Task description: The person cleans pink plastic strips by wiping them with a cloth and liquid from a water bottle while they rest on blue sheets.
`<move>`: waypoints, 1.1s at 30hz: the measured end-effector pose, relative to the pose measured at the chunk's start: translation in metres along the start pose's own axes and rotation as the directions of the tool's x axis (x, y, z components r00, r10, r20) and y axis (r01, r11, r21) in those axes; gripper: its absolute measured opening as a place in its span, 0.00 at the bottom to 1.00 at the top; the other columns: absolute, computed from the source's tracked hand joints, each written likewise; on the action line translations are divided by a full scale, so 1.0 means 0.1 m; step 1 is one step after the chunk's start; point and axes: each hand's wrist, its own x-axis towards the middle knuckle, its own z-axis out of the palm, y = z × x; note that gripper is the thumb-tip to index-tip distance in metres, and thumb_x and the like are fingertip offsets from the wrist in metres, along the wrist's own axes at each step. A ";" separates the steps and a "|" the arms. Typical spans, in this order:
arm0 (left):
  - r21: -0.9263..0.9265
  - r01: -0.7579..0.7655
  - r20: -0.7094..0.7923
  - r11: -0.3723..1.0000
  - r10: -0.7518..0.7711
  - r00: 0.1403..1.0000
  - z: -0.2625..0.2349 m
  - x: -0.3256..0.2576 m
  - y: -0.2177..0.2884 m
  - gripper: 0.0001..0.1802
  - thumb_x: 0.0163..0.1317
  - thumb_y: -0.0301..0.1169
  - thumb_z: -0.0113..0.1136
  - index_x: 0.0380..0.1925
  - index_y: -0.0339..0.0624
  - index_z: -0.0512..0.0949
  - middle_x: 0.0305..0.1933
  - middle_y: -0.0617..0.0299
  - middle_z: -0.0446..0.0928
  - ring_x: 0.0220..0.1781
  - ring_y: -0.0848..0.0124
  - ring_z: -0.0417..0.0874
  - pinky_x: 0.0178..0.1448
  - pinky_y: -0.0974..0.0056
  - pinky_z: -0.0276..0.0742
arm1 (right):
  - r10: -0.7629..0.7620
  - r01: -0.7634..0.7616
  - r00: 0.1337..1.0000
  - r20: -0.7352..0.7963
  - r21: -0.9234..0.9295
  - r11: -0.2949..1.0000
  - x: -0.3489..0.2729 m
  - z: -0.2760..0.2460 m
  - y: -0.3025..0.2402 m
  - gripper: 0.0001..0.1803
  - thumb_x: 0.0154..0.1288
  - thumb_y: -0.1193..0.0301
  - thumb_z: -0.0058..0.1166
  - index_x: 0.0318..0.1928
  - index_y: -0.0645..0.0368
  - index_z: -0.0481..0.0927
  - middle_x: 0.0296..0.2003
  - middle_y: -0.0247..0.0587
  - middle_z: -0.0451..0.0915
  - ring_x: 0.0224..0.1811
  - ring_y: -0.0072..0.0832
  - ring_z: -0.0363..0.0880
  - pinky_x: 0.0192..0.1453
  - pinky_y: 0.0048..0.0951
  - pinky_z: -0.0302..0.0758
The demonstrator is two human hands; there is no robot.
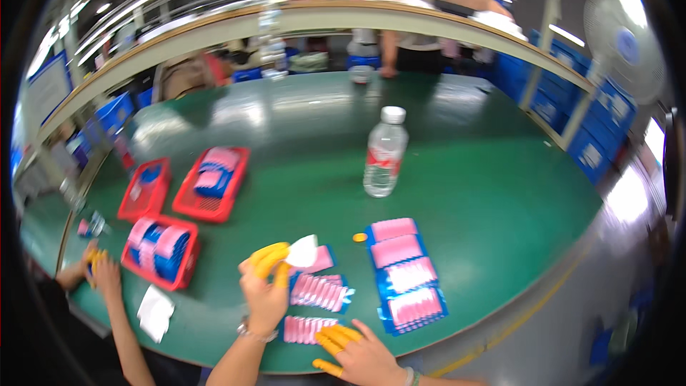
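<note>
My left hand, with yellow finger covers, has its fingers closed on a small white sheet, slightly blurred. Beneath that sheet lies a pink piece on blue backing. Nearer to me is a blue sheet with a row of pink strips. My right hand, also in yellow finger covers, rests with fingers spread at the edge of another pink-stripped blue sheet. To its right stretches a column of overlapping blue sheets with pink strips. A small yellow piece lies beside that column.
A clear bottle with a red label stands upright beyond the sheets. Red baskets holding pink-and-blue rolls sit at the left. A co-worker's hands are near them, beside a white paper. A shelf spans the green table's far side.
</note>
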 end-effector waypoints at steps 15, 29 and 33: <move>-0.068 -0.130 -0.013 0.989 0.129 0.992 0.29 -0.15 -0.05 0.14 0.65 0.32 0.62 0.50 0.51 0.82 0.55 0.68 0.82 0.53 0.72 0.79 0.60 0.60 0.59 | -0.026 0.028 1.000 0.015 -0.148 0.989 -0.12 0.03 -0.05 0.30 0.65 0.56 0.62 0.61 0.60 0.77 0.59 0.46 0.78 0.64 0.41 0.73 0.74 0.53 0.58; -0.057 -0.041 0.067 0.998 0.045 0.997 0.24 -0.14 0.18 0.11 0.57 0.23 0.69 0.40 0.44 0.85 0.46 0.62 0.86 0.43 0.65 0.83 0.56 0.62 0.67 | 0.024 -0.027 0.995 -0.093 -0.022 0.999 -0.17 -0.02 0.06 0.26 0.67 0.53 0.57 0.55 0.61 0.80 0.54 0.46 0.80 0.61 0.39 0.74 0.74 0.51 0.60; -0.018 -0.057 0.081 0.998 0.058 0.995 0.22 -0.15 0.18 0.10 0.58 0.23 0.69 0.40 0.44 0.85 0.46 0.62 0.86 0.41 0.66 0.82 0.55 0.62 0.67 | 0.020 -0.023 0.994 -0.111 -0.020 1.000 -0.19 0.03 0.05 0.25 0.67 0.54 0.57 0.54 0.61 0.80 0.54 0.46 0.80 0.60 0.39 0.74 0.73 0.50 0.60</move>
